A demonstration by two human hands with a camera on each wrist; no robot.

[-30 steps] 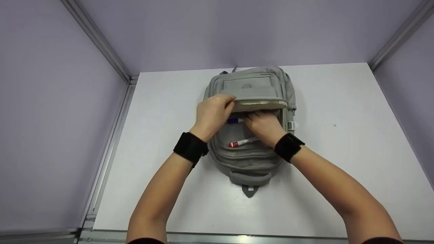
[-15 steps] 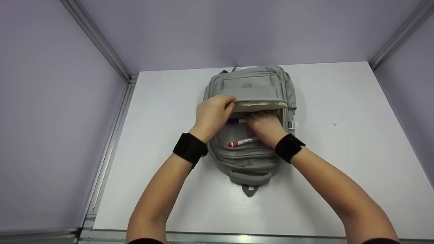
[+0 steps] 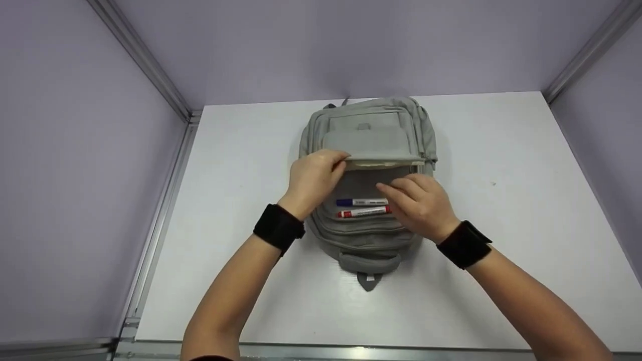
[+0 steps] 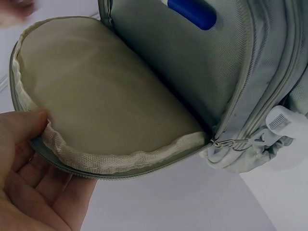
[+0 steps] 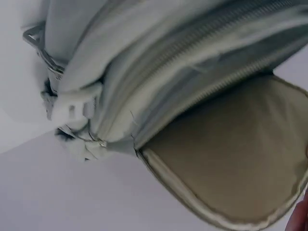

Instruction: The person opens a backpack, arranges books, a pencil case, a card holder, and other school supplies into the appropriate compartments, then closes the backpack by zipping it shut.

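A grey backpack (image 3: 368, 240) lies on the white table with its front pocket unzipped. My left hand (image 3: 316, 178) pinches the edge of the pocket flap (image 3: 371, 145), thumb on the beige lining side in the left wrist view. Inside the pocket opening lie a blue-capped marker (image 3: 361, 202) and a red-capped marker (image 3: 363, 211), side by side. My right hand (image 3: 424, 205) hovers over their right ends, its fingers loosely bent and holding nothing visible; it covers those ends. In the left wrist view the blue marker (image 4: 195, 12) shows only its cap end.
A white buckle (image 4: 286, 120) hangs at the bag's side, beside the zipper pulls (image 4: 231, 143). The carry handle (image 3: 370, 262) points toward the near side of the white table (image 3: 281, 306). Lilac panels (image 3: 351, 50) stand behind and at both sides.
My right hand has come out of the pocket, moving right and nearer. The blue marker now lies lower, beside the red one. My left hand has lowered the flap edge slightly.
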